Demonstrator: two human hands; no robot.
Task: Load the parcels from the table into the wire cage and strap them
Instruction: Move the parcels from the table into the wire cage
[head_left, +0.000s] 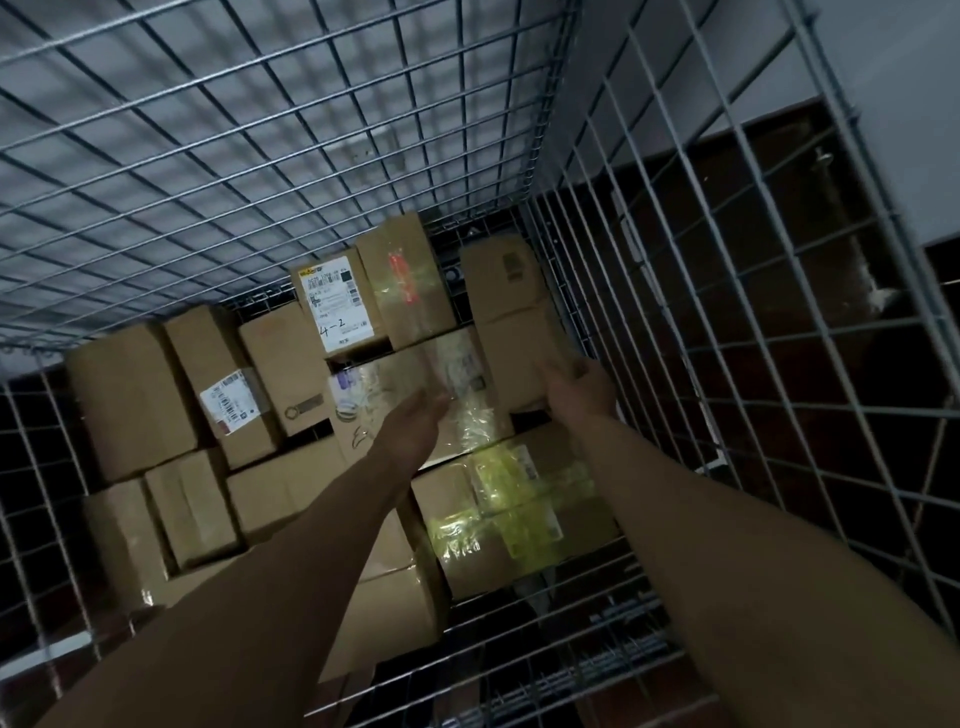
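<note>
We are gripping a parcel (514, 338) with our right hand (579, 387) against the wire cage (613, 291) wall, our left hand (413, 421) hovering flat and open-fingered.

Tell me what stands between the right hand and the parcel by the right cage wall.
Nothing visible: the right hand grips the near end of that parcel, with the cage wall to its right. The left hand is open, apart from it.

Dim light — pale grey wall (883, 78) behind, dark reddish-brown floor (769, 218) below.
</note>
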